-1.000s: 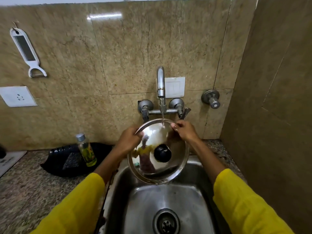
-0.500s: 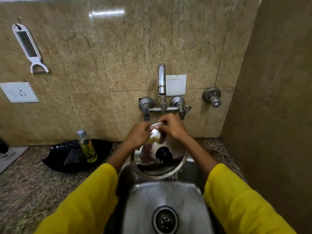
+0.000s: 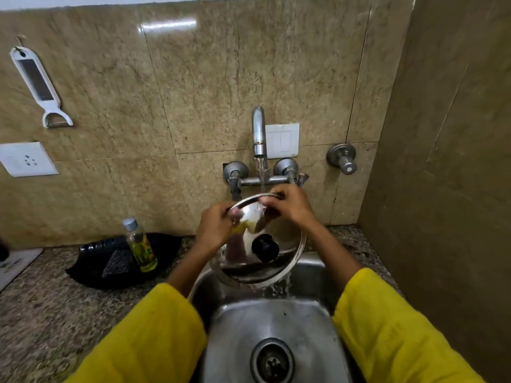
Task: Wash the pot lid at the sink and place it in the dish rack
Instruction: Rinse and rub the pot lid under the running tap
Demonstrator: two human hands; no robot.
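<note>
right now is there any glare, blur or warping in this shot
Head view: a bright streak of glare sits on the wall tile; the lid mirrors blurry shapes; both hands and the near sleeve are slightly motion-blurred; the wide lens bows the wall's top edge and tilts the peeler. The drain reads sharp.

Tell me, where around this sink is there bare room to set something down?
The granite counter is bare in front of the black tray, between it and the left sleeve. The sink basin around the drain is bare but wet. It is crowded under the tap, where both hands hold the pot lid.
</note>
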